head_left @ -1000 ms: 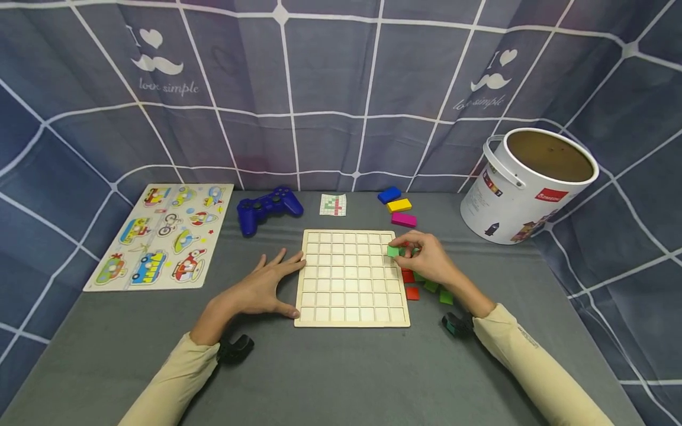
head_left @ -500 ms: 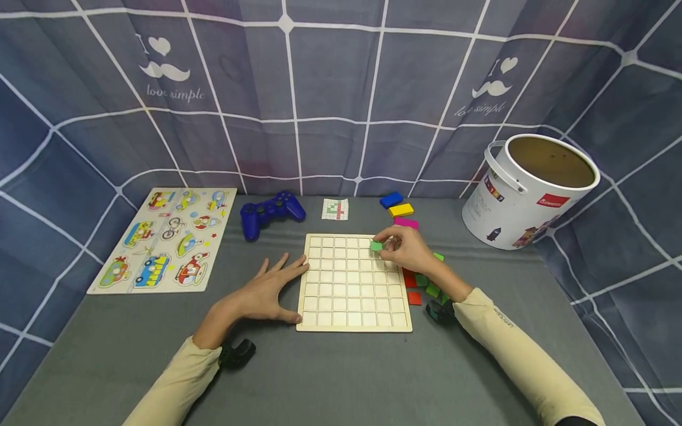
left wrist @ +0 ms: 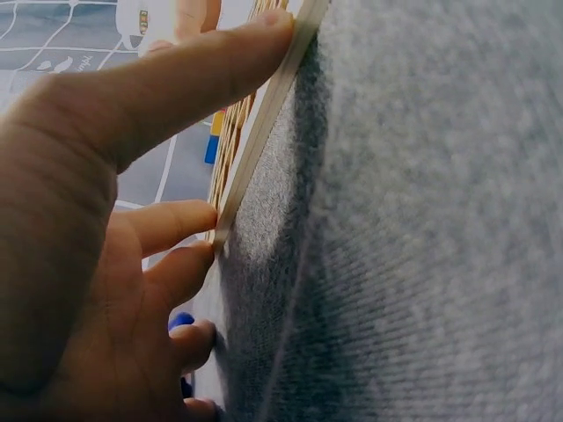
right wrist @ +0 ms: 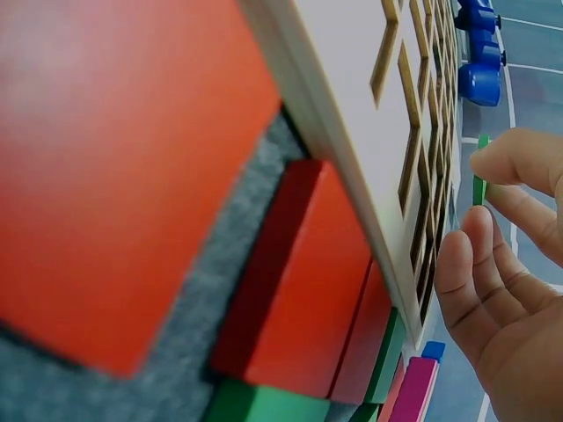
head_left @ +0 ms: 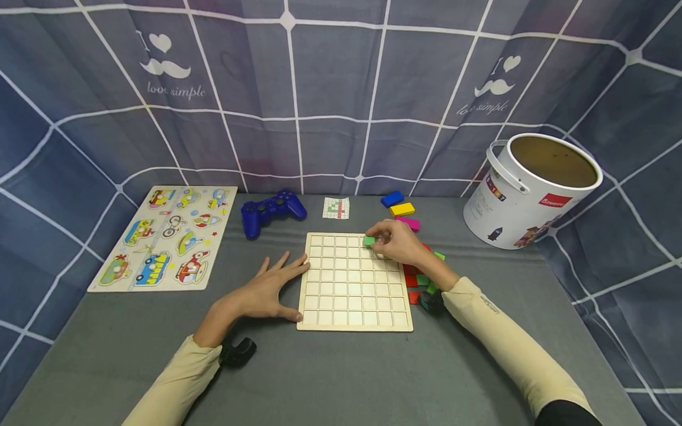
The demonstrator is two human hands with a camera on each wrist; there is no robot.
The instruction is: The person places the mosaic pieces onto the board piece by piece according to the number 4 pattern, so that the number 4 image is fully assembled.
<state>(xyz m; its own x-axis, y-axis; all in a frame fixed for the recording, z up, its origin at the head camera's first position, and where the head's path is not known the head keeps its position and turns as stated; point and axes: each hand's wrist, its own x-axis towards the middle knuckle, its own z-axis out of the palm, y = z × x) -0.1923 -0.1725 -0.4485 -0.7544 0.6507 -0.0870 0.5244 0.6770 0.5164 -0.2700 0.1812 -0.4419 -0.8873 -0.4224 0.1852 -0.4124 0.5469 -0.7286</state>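
A pale wooden grid board [head_left: 354,326] with square recesses lies flat in the middle of the table. My right hand [head_left: 401,242] pinches a small green square tile [head_left: 369,241] between thumb and fingers over the board's top row, right of its middle. In the right wrist view the tile [right wrist: 480,171] stands edge-on between the fingertips. My left hand [head_left: 260,294] spreads along the board's left edge, thumb low and fingers higher up; the left wrist view has the thumb [left wrist: 202,70] on the board's edge.
Red tiles [head_left: 413,297] and green tiles [head_left: 422,280] lie right of the board, partly under my forearm. Behind are magenta, yellow [head_left: 402,209] and blue blocks, a grid pattern card [head_left: 336,208] and a blue game controller [head_left: 273,212]. A picture puzzle board [head_left: 165,239] lies left, a white bucket [head_left: 524,207] right.
My right hand has carried the green tile leftward from the board's right edge to over the top row. My left hand stays at the left edge.
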